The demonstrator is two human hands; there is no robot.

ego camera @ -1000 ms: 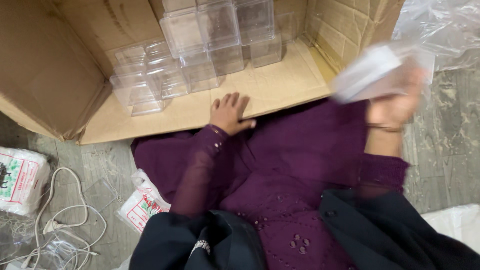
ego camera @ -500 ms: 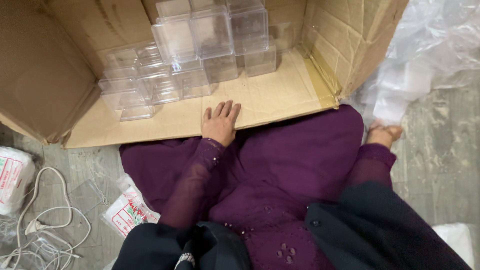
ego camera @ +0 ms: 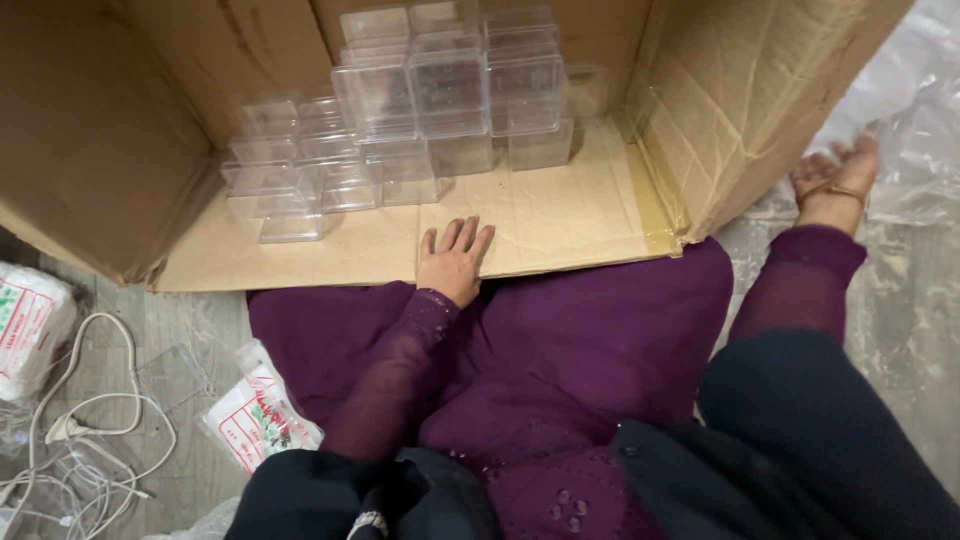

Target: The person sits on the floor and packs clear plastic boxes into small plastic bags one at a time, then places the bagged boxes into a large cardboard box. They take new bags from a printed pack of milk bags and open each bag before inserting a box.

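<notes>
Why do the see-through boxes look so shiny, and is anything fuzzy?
Head view: room light glints off the clear plastic boxes stacked in the cardboard carton; the left hand looks sharp; the right hand by the glary plastic wrap is slightly soft.

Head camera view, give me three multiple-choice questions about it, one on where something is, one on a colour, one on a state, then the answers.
1. Where does the left hand rest?
A. on the cardboard box's bottom flap
B. on the white cable
C. inside a clear container

2. What colour is the garment across the lap?
A. green
B. purple
C. white

3. How is the cardboard box lying?
A. sealed shut
B. flattened
C. on its side, open toward the person

Answers: 1 A, the fingers lie spread flat on the flap. 2 B, the fabric is deep purple. 3 C, the clear plastic containers stacked inside show through the open mouth.
</notes>
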